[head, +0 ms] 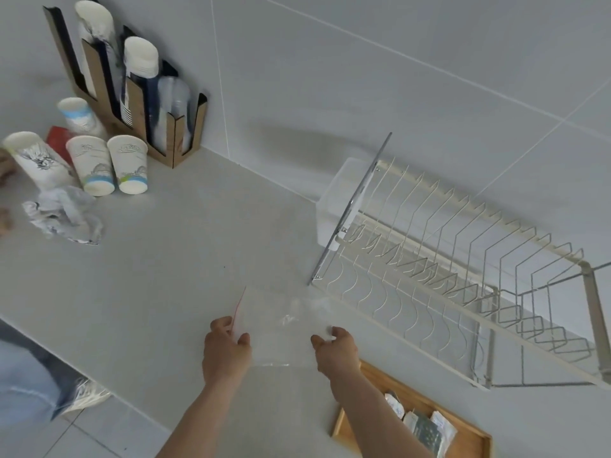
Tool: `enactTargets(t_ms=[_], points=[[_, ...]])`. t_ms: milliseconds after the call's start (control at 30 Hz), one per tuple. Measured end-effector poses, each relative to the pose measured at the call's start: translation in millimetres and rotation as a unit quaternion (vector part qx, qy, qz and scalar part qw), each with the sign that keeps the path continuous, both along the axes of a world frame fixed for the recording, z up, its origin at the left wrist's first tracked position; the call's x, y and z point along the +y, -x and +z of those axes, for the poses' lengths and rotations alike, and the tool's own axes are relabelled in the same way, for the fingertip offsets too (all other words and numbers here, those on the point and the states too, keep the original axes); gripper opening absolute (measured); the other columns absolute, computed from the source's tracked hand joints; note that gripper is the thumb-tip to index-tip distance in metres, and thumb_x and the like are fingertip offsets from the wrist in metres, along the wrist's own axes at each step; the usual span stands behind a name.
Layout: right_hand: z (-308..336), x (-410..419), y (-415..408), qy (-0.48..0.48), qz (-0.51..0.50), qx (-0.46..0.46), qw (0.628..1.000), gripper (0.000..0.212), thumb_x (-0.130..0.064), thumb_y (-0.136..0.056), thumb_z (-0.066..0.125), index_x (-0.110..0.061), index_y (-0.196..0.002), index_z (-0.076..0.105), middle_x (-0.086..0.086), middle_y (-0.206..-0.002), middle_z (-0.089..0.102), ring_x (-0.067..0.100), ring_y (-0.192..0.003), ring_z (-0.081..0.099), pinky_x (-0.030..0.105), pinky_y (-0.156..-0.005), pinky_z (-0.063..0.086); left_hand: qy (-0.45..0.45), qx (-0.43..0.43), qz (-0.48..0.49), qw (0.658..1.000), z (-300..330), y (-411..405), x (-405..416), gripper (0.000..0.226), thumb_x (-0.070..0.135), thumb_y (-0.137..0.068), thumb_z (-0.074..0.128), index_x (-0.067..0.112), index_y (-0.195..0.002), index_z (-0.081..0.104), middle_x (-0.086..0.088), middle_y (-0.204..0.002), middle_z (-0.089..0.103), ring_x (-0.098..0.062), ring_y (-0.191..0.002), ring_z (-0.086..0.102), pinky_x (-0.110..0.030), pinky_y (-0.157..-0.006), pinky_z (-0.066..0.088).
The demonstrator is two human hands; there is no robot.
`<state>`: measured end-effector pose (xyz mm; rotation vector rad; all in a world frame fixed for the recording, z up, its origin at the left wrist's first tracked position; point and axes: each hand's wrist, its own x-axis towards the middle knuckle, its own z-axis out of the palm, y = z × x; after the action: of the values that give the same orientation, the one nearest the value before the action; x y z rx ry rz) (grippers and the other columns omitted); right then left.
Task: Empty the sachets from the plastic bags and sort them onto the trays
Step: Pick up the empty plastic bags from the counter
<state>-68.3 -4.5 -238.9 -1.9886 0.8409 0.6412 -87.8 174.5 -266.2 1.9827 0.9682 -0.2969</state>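
Note:
A clear plastic bag (281, 325) with a thin red zip line is stretched flat above the grey counter, and it looks empty. My left hand (226, 345) pinches its left edge near the red line. My right hand (335, 350) pinches its right edge. Below my right forearm lies a wooden tray (469, 439) at the counter's near right, holding several sachets (423, 428), partly hidden by my arm.
A white wire dish rack (456, 276) fills the right side against the tiled wall. Paper cups (109, 165) and a wooden cup holder (132, 94) stand at the back left, with crumpled plastic (66, 214) beside them. Another person's hand (5, 180) and leg show at the left edge.

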Motion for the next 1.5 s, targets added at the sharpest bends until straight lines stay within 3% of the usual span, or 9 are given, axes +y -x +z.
enactTargets(t_ms=[133,367,567,733,967,1033,1133,1267,1500], points=[[3,-16,6,0.000,-0.007,-0.006,1.000,0.045,-0.021,-0.088,0.064,-0.016,-0.132,0.061,0.007,-0.102,0.072,0.034,-0.102,0.069,0.040,-0.092,0.057,0.021,-0.059,0.000,0.998,10,7,-10,0.036,0.008,-0.084,0.066,0.021,-0.117,0.057,-0.002,-0.106,0.067,-0.026,-0.090,0.066,-0.038,-0.077,0.054],[21,-66,32,-0.014,-0.058,-0.079,0.995,0.042,-0.014,-0.092,0.060,-0.016,-0.134,0.062,0.005,-0.088,0.068,0.020,-0.077,0.062,0.023,-0.060,0.048,0.054,-0.125,-0.032,0.990,28,9,-48,0.037,0.003,-0.080,0.067,0.022,-0.111,0.061,0.005,-0.094,0.067,-0.012,-0.080,0.063,-0.028,-0.065,0.043],[31,-115,64,-0.018,-0.131,-0.102,0.986,0.041,-0.012,-0.092,0.064,-0.013,-0.133,0.061,0.015,-0.097,0.075,0.031,-0.088,0.073,0.041,-0.082,0.061,0.089,-0.157,-0.110,0.977,38,13,-92,0.037,0.006,-0.080,0.069,0.027,-0.109,0.061,0.007,-0.097,0.068,-0.003,-0.084,0.063,-0.019,-0.063,0.044],[40,-158,96,-0.004,-0.189,-0.119,0.975,0.038,-0.014,-0.091,0.067,-0.020,-0.128,0.061,0.011,-0.094,0.074,0.025,-0.071,0.071,0.037,-0.066,0.061,0.106,-0.163,-0.159,0.968,42,25,-137,0.036,0.003,-0.081,0.066,0.024,-0.110,0.061,0.004,-0.100,0.067,-0.011,-0.086,0.064,-0.022,-0.066,0.043],[50,-224,149,0.007,-0.289,-0.164,0.943,0.033,-0.012,-0.088,0.072,-0.021,-0.117,0.062,0.011,-0.092,0.072,0.030,-0.082,0.072,0.052,-0.083,0.062,0.131,-0.164,-0.226,0.951,54,52,-212,0.037,0.001,-0.081,0.063,0.028,-0.107,0.060,0.013,-0.098,0.067,-0.011,-0.090,0.066,-0.036,-0.079,0.056],[52,-243,166,0.008,-0.311,-0.173,0.934,0.035,-0.016,-0.086,0.075,-0.023,-0.118,0.062,0.009,-0.098,0.070,0.028,-0.086,0.072,0.053,-0.085,0.061,0.135,-0.166,-0.249,0.945,57,59,-233,0.037,0.000,-0.080,0.062,0.027,-0.106,0.060,0.012,-0.098,0.068,-0.006,-0.088,0.066,-0.031,-0.075,0.054],[57,-274,192,0.008,-0.344,-0.188,0.920,0.034,-0.017,-0.087,0.074,-0.026,-0.116,0.058,0.009,-0.101,0.069,0.028,-0.084,0.072,0.048,-0.079,0.063,0.148,-0.177,-0.280,0.932,65,72,-272,0.036,-0.003,-0.082,0.061,0.022,-0.108,0.060,0.007,-0.098,0.068,-0.001,-0.085,0.063,-0.019,-0.063,0.046],[59,-325,230,0.022,-0.385,-0.208,0.899,0.037,-0.014,-0.084,0.077,-0.024,-0.113,0.057,0.007,-0.098,0.070,0.026,-0.080,0.072,0.046,-0.078,0.062,0.143,-0.192,-0.326,0.915,73,98,-331,0.034,0.000,-0.083,0.062,0.024,-0.108,0.060,0.009,-0.100,0.066,-0.001,-0.088,0.061,-0.020,-0.063,0.046],[60,-440,318,0.019,-0.462,-0.225,0.858,0.037,-0.016,-0.082,0.077,-0.023,-0.110,0.055,0.008,-0.099,0.069,0.027,-0.084,0.071,0.051,-0.079,0.062,0.131,-0.195,-0.410,0.881,87,168,-460,0.034,0.003,-0.084,0.064,0.033,-0.099,0.061,0.013,-0.100,0.069,-0.001,-0.089,0.063,-0.030,-0.077,0.055]])
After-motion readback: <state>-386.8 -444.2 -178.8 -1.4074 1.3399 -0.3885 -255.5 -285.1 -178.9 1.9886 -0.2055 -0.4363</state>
